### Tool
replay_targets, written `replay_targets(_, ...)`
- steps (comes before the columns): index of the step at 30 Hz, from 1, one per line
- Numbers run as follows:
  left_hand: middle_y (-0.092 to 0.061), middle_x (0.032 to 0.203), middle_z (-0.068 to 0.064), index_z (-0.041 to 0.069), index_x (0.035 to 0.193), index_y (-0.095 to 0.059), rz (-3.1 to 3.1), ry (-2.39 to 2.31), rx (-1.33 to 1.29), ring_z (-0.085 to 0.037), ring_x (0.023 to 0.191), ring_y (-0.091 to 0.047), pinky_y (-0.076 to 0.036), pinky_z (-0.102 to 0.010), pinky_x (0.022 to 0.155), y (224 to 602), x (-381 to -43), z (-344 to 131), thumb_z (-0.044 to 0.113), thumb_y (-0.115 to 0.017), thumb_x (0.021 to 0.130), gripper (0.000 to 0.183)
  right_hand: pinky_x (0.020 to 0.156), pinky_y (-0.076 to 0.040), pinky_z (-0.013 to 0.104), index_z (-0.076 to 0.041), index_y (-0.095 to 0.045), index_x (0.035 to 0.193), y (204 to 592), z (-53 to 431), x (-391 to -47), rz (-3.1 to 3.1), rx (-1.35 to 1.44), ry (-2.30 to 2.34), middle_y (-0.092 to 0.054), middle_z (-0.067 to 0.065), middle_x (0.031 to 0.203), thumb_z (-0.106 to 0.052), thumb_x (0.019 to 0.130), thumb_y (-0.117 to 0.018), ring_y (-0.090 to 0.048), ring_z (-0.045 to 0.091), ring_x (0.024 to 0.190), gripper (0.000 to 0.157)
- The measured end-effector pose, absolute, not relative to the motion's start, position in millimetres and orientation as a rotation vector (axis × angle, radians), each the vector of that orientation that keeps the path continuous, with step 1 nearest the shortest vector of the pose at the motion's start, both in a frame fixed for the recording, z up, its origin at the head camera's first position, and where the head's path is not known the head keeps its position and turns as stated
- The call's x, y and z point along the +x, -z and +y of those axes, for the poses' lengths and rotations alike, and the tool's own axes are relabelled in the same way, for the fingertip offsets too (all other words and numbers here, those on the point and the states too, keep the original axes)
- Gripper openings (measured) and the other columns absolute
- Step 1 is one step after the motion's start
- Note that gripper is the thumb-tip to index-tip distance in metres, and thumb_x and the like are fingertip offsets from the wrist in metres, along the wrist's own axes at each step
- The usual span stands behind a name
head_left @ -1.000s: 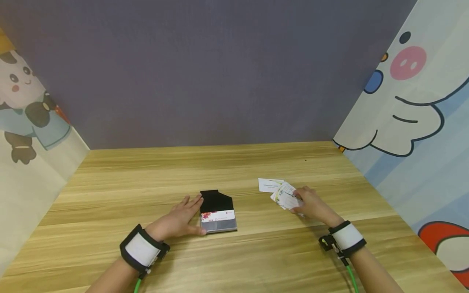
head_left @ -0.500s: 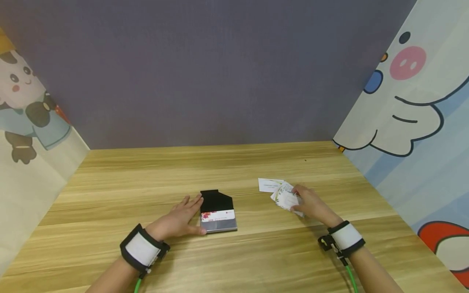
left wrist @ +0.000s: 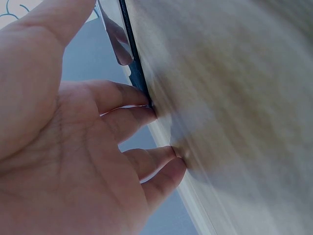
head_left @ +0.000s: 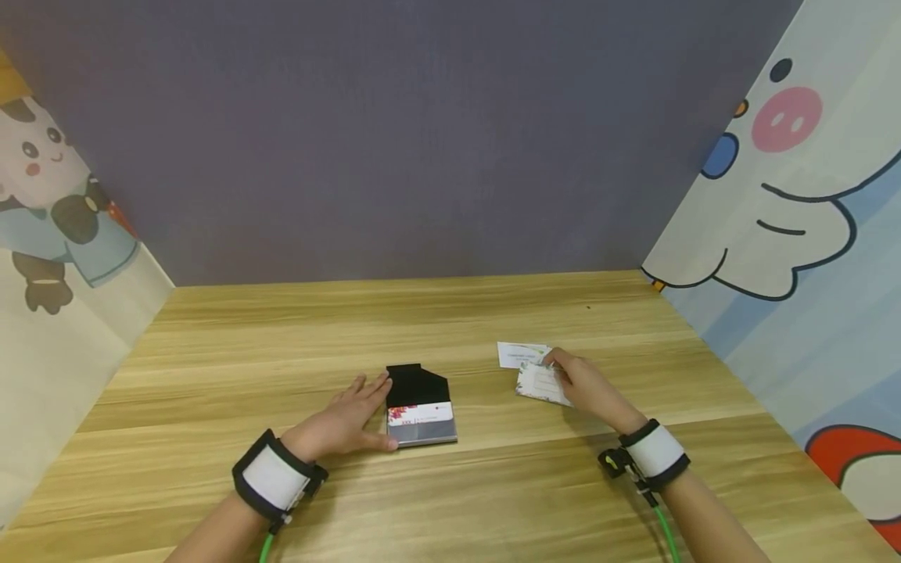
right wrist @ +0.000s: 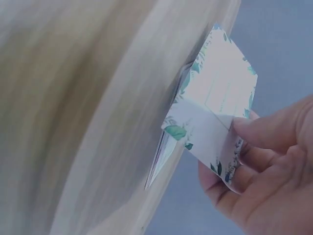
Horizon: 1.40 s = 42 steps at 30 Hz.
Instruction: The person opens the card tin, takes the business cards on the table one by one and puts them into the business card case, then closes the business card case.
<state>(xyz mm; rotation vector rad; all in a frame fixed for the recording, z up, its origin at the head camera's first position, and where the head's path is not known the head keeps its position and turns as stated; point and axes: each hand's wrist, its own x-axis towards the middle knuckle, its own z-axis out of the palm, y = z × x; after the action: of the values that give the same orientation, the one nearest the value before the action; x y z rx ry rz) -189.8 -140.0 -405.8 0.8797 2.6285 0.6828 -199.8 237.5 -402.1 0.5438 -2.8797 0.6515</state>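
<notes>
head view: the card case (head_left: 418, 386) lay open on the wood-grain surface (head_left: 479, 493), its black section at the far side and its grey, shiny section at the near side. inside the case, a red-patterned card (head_left: 425, 414) showed as a white strip between the two sections; the number of cards beneath it could not be determined.

left grip (head_left: 345, 420): spread wide, fingers extended, positioned at the left side of the case. a fingertip touched the black section, and the thumb was at the near left corner. nothing was held. the left wrist view showed the fingertips down at the surface and the case edge.

right grip (head_left: 594, 389): narrow, closed on the leaf-bordered card (head_left: 539, 381), which was pinched between thumb and fingers. this card was tilted, to the right of the case and well apart from it. a white card (head_left: 517, 354) lay on the surface just beyond, partly covered. the right wrist view showed further card edges behind the held card.
</notes>
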Motion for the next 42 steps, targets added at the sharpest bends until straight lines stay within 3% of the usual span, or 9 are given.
replay_targets(15,-0.014,0.152,-0.021,-0.004,0.141,-0.023,2.628,-0.685,0.875,-0.05,0.132,-0.006,-0.014,-0.071,0.103,406.1,-190.3,-139.0,0.046,-0.065,0.076,0.093,0.051,-0.036,0.027,0.001,-0.056,0.101,396.6,192.8,-206.1,-2.805,0.721,-0.714,-0.06,0.01,0.075,0.014,0.082,-0.047,-0.036,0.01,0.054,0.024)
replay_targets(24,-0.013,0.152,-0.02,-0.004,0.141,-0.022,2.631,-0.691,0.88,-0.05,0.132,-0.005,-0.012,-0.07,0.103,409.4,-190.9,-139.7,0.047,-0.065,0.076,0.093,0.06,-0.05,0.033,0.0,-0.057,0.099,396.7,161.9,-209.3,-2.744,0.83,-0.744,-0.067,0.017,0.093,0.015,0.081,-0.048,-0.055,0.016,0.074,0.025)
replay_targets(37,-0.015,0.151,-0.021,-0.004,0.14,-0.024,2.647,-0.678,0.902,-0.051,0.131,-0.007,-0.015,-0.07,0.103,412.7,-192.5,-140.8,0.049,-0.064,0.075,0.094,0.053,-0.039,0.025,-0.003,-0.057,0.106,393.8,120.9,-207.7,-2.761,0.898,-0.804,-0.066,0.011,0.091,0.01,0.085,-0.048,-0.041,0.009,0.058,0.027)
replay_targets(42,-0.015,0.151,-0.021,-0.005,0.14,-0.024,2.65,-0.673,0.898,-0.05,0.132,-0.007,-0.014,-0.069,0.104,412.4,-192.7,-140.5,0.05,-0.064,0.075,0.094,0.053,-0.042,0.024,-0.005,-0.056,0.108,393.2,107.8,-207.1,-2.761,0.916,-0.819,-0.066,0.009,0.092,0.008,0.085,-0.049,-0.047,0.009,0.064,0.027)
